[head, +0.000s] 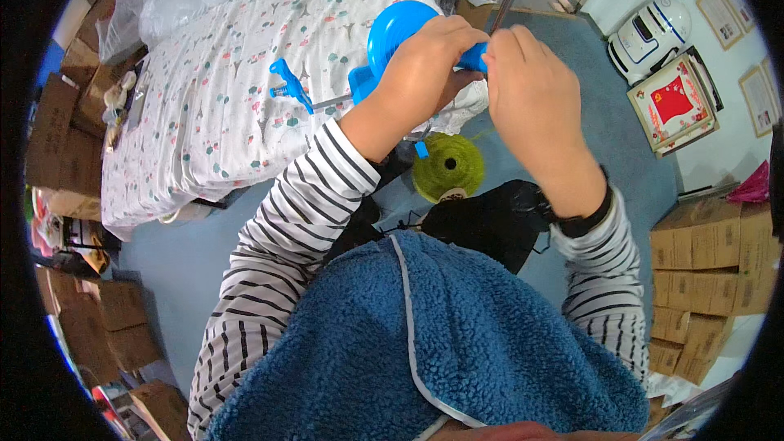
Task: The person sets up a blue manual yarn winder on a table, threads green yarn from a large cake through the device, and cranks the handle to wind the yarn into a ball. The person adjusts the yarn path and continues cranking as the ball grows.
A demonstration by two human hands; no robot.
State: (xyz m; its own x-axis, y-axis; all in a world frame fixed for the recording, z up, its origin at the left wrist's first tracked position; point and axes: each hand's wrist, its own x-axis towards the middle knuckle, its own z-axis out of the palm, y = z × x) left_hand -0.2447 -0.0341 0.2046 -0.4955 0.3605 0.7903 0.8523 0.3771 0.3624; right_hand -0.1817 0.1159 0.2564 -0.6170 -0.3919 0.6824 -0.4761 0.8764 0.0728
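Observation:
A blue plastic yarn winder (401,30) stands at the edge of the cloth-covered table, with its round disc facing up and sideways. A thin metal rod runs from it to a blue yarn guide arm (291,86). My left hand (422,64) wraps around the winder's blue cylindrical spindle (473,60). Curled at the outer end of that spindle is my right hand (531,86); whether its fingertips also pinch a strand is hidden. Below, a cone of yellow-green yarn (438,177) stands on the floor, between the table and my legs.
The table's printed cloth (226,86) hangs over its edge. Clear plastic bags (184,3) lie at its far left. Cardboard boxes are stacked at left (113,324) and right (704,263). A white robot-like machine (649,37) and framed pictures (674,101) stand by the right wall.

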